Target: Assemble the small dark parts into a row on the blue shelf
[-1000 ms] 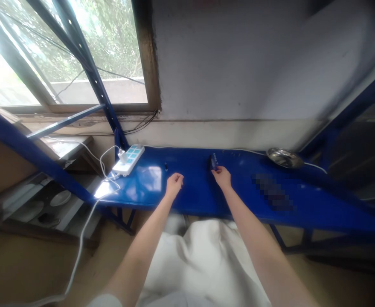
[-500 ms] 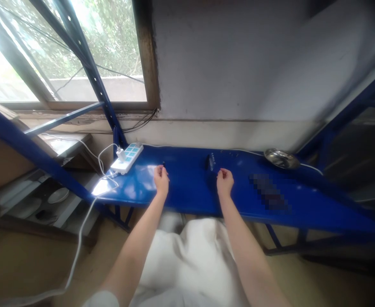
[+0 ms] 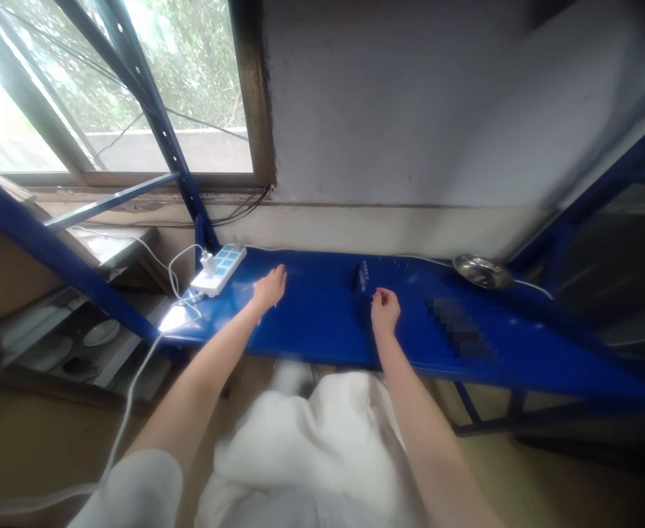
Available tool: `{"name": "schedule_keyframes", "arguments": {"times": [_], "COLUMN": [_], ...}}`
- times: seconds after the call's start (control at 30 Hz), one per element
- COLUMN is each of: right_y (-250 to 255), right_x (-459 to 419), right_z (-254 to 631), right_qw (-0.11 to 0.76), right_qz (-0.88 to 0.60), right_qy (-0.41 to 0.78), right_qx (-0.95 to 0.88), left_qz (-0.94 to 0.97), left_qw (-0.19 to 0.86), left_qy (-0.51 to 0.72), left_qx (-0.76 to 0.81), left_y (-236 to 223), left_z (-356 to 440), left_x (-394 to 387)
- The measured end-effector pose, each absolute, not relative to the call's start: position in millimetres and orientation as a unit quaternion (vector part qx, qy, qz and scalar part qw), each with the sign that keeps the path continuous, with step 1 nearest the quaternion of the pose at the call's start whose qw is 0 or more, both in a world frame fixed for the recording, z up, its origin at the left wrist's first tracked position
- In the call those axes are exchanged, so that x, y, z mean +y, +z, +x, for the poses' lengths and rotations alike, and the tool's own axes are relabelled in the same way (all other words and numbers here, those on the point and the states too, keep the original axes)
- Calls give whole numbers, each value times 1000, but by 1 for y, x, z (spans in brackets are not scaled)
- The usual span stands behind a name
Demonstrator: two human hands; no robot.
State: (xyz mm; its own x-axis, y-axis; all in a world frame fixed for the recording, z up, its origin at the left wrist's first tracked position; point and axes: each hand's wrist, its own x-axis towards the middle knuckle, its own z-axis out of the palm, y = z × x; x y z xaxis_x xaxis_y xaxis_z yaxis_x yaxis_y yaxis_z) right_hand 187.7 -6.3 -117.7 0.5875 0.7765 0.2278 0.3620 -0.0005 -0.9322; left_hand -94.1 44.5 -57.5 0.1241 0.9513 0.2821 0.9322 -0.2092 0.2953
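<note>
My left hand (image 3: pixel 270 286) lies on the blue metal shelf (image 3: pixel 322 323) with its fingers stretched forward, over the spot where a small dark piece lay a moment ago; that piece is hidden. A white power strip (image 3: pixel 219 269) lies just left of that hand. My right hand (image 3: pixel 384 309) rests on the shelf with its fingers curled into a pinch; whether anything is in them is hidden. Just beyond it stands a small dark blue part (image 3: pixel 361 276) with pale studs. Several tiny dark bits (image 3: pixel 402 262) lie near the back edge.
A shallow steel dish (image 3: pixel 481 271) sits at the shelf's back right, a white cable running behind it. A blurred patch (image 3: pixel 459 330) lies to the right of my right hand. Blue rack posts (image 3: pixel 157 125) rise at the left before a window. Plates sit on a lower level at the left.
My left hand went left and forward to the small dark piece near the power strip and now covers it. My right hand drew back from the blue part and curled closed.
</note>
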Motion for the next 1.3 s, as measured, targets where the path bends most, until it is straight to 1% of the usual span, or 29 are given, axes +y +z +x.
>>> {"name": "schedule_keyframes", "arguments": {"times": [0.23,0.33,0.43,0.5,0.57,0.63,0.67,0.77,0.9,1.0,1.07,1.17,1.3], "right_y": [-115,-115,-115,-114,-114,-114,-114,-112,-98,-73,-54,-24,3], "right_x": [-8,-8,-8,-8,-8,-7,-6,-6,-10,-13,-17,-24,-41], "right_z": [187,187,187,186,185,185,184,183,174,158,143,119,97], "right_qw": [578,578,580,581,585,597,606,631,649,665,666,644,637], "right_qz": [-680,-678,-676,-676,-670,-660,-654,-638,-617,-587,-563,-531,-491], "right_qy": [195,201,200,197,195,191,187,168,142,139,163,201,298], "right_qx": [-407,-406,-407,-409,-413,-414,-413,-408,-422,-440,-462,-512,-514], "left_qz": [758,757,738,697,622,553,533,518,467,478,502,528,554], "left_qw": [20,40,84,151,265,366,397,439,534,533,507,451,428], "left_qy": [129,138,180,237,299,333,339,354,446,497,529,583,607], "left_qx": [639,638,645,660,674,671,666,644,546,491,459,421,376], "left_y": [-69,-73,-73,-71,-67,-61,-57,-43,-18,1,12,23,26], "left_z": [-95,-96,-95,-92,-88,-82,-78,-68,-53,-40,-30,-15,-3], "left_x": [56,60,63,66,68,69,69,64,49,31,18,-4,-30]}}
